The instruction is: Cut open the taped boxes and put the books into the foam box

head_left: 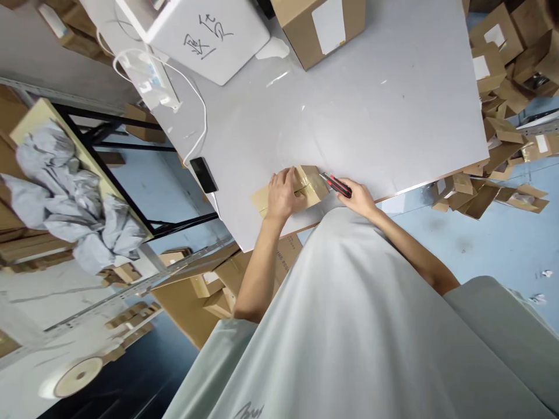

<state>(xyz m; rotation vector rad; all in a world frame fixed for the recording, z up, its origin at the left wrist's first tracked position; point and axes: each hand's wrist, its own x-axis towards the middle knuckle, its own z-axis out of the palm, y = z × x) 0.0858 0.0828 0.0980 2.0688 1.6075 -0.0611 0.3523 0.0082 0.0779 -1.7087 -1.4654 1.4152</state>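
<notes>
A small brown cardboard box (313,185) with shiny tape on it lies at the table's near edge. My left hand (282,195) grips it from above, fingers over the far side and thumb toward me. In my right hand (358,199) is a red and black box cutter (338,185), closed in the fingers. Its blade end points left, at the right end of the box; whether the blade touches the cardboard I cannot tell. The box's underside and the part under my left palm are hidden.
On the pale table (371,116) stand a white bin (213,41) with handwriting and a larger carton (323,29). A black phone-like device (204,174) and a power strip (159,81) with white cables lie left. An open carton (187,302) sits below; opened boxes (502,128) pile up right.
</notes>
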